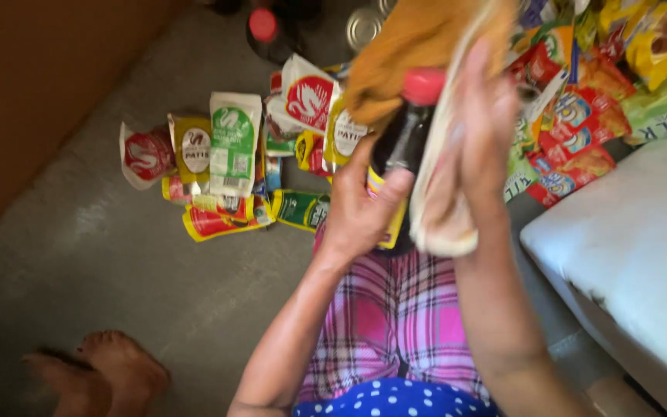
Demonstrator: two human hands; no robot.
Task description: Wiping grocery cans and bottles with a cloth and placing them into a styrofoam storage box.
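My left hand (360, 205) grips a dark bottle (400, 147) with a red cap and a yellow label, held upright over my lap. My right hand (482, 127) presses a cloth (426, 46), orange-brown on top and pale below, against the bottle's right side and cap. The cloth hides part of the bottle's neck and most of my right palm. My pink plaid trousers show underneath.
Several sauce pouches (233, 143) in white, green, red and yellow lie on the grey floor. Snack packets (580, 131) pile up at the upper right. Another red-capped bottle (265, 31) and a tin can (364, 27) stand behind. A white cushion (634, 239) sits right. Someone's bare feet (94, 374) rest lower left.
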